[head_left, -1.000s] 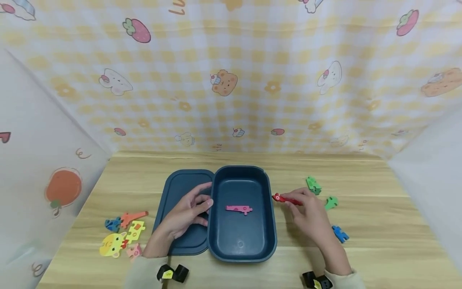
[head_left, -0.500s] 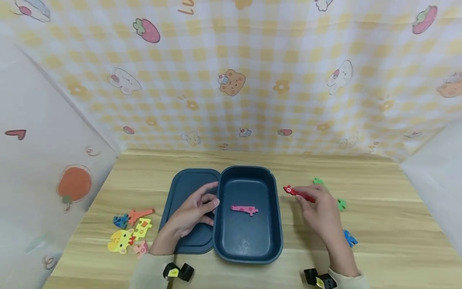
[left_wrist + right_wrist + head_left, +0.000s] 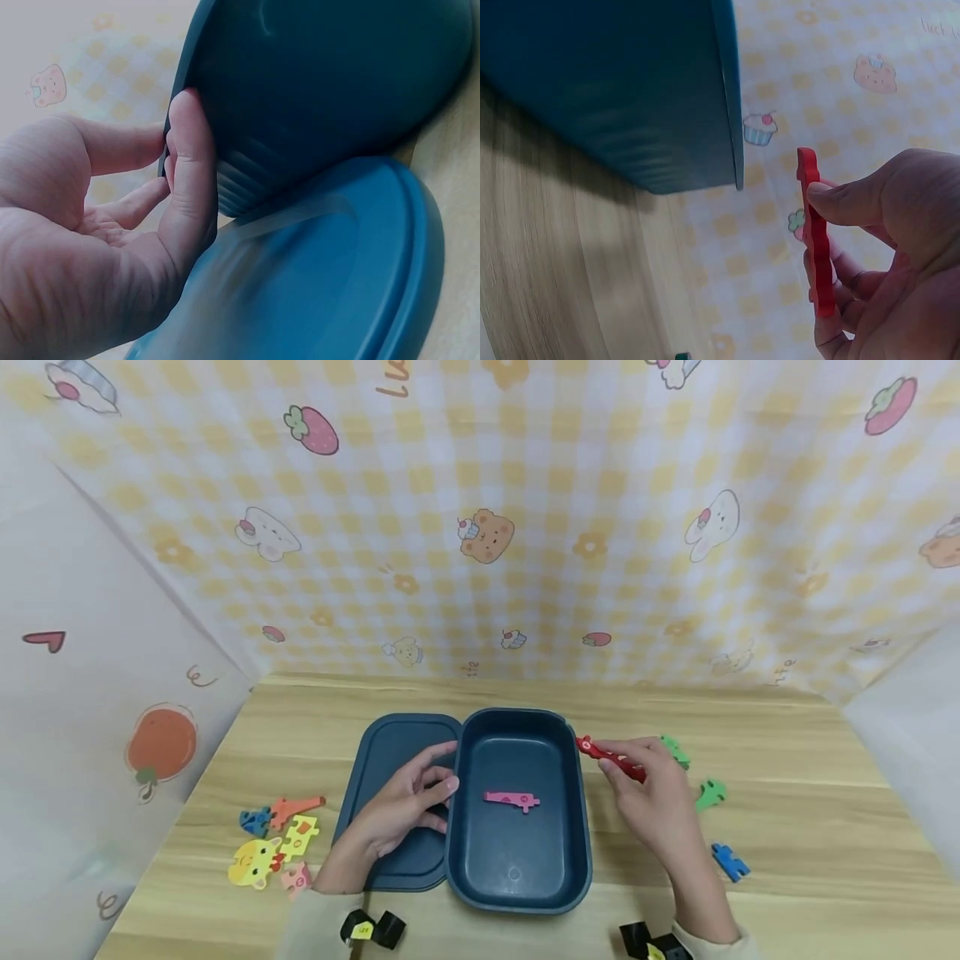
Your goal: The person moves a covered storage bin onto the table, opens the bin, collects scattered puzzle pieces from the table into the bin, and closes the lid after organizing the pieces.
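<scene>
Red piece (image 3: 819, 240): drawn closer to the right rim of the box (image 3: 517, 856) than half a second ago; it hangs just outside, near the far corner.
Right hand (image 3: 652, 793): pinching it between thumb and fingers.
Long way: slanting from the grip, one end towards the box, which lies on the hand's left.
Left hand (image 3: 401, 806): loosely spread, touching the box's left side.
Pink piece (image 3: 510, 799): crosswise inside the box.
Hard to tell from here: how high the red piece hangs beside the box.
</scene>
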A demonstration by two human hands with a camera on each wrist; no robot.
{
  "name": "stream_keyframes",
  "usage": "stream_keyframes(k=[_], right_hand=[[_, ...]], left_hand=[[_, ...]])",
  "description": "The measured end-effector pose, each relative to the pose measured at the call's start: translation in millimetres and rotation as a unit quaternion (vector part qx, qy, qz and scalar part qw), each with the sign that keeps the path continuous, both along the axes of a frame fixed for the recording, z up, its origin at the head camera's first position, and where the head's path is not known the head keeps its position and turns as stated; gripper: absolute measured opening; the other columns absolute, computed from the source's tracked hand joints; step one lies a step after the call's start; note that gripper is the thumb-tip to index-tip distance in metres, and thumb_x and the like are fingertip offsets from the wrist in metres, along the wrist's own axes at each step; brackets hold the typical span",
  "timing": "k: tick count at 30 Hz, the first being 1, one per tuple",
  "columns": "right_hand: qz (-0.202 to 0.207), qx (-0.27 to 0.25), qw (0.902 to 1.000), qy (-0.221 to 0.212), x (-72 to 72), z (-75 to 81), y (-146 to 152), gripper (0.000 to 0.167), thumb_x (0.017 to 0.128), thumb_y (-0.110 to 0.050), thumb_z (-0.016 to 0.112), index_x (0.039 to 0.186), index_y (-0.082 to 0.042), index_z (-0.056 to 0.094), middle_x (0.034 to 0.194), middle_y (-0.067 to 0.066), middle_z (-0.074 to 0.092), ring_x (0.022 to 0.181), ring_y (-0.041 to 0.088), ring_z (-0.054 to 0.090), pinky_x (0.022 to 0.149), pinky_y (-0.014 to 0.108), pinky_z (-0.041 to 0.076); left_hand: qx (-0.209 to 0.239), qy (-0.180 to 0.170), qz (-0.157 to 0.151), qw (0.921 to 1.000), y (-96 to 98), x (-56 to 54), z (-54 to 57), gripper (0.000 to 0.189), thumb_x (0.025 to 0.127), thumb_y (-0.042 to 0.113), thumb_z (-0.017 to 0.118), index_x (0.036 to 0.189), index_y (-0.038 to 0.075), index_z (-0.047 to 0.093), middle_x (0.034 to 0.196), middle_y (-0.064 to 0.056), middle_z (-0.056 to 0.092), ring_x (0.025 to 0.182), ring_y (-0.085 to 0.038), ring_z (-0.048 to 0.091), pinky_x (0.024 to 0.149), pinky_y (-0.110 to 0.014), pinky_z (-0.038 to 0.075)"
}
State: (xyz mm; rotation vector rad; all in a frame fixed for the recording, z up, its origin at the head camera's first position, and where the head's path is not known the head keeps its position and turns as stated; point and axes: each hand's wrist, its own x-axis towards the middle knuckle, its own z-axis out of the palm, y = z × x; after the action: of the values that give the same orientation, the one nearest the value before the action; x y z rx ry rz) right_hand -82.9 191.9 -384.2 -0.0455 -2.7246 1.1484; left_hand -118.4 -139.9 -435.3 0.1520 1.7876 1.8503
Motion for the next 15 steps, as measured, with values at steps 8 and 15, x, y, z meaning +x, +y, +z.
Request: stream_keyframes(k=[8, 15], right_hand=[[0.033, -0.019, 0.9992, -0.016, 3.2, 3.7, -16, 0.025, 0.099, -0.007, 0.073, 0.121, -0.016, 0.081, 0.115, 0.009, 0.067, 0.103, 0.024, 0.061, 0.077, 0.022, 0.055], [0.064, -0.041, 0.9962, -0.043, 3.6, 1.6, -31, 0.025, 0.099, -0.009, 0.073, 0.122, -0.018, 0.081, 0.115, 0.007, 0.066, 0.101, 0.024, 0.06, 0.075, 0.019, 0.056]], left_hand=[[0.0, 0.0, 0.0, 1.0, -0.3, 0.5, 2.4, 0.068, 0.109, 0.021, 0.061, 0.167, 0.017, 0.026, 0.124, -0.012, 0.058, 0.095, -0.018, 0.064, 0.069, -0.029, 0.064], [0.001, 0.0, -0.005, 1.0, -2.6, 0.1, 1.9, 0.069, 0.109, 0.022, 0.061, 0.167, 0.015, 0.025, 0.122, -0.011, 0.059, 0.094, -0.018, 0.065, 0.07, -0.028, 0.064]])
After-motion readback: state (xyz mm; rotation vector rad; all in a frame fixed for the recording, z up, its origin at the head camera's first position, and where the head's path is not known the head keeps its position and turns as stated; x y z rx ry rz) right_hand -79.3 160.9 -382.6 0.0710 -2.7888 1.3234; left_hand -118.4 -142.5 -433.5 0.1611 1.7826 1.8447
